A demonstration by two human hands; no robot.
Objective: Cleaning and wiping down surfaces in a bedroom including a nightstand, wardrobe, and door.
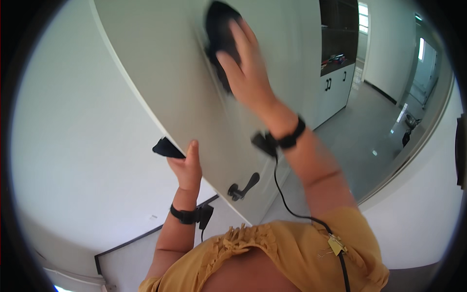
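Observation:
A cream-white door (157, 84) with a moulded panel stands ajar in front of me. My right hand (248, 69), slightly blurred, lies over a black cloth (220, 22) on the upper part of the door face, fingers spread. Lower down, my left hand (188, 164) grips the door's free edge. Its thumb lies on the near face; the fingers are hidden behind the door. Another dark cloth (168, 148) sticks out past the edge at that hand. Below it, a dark lever handle (244, 188) is mounted on the door.
Black wrist straps hold small devices, and a cable (282, 193) hangs from the right one. Through the doorway are a cabinet (335, 89) with dark shelves, a glossy tiled floor (359, 124) and a metal basin (410, 119). A white wall (84, 146) stands on the left.

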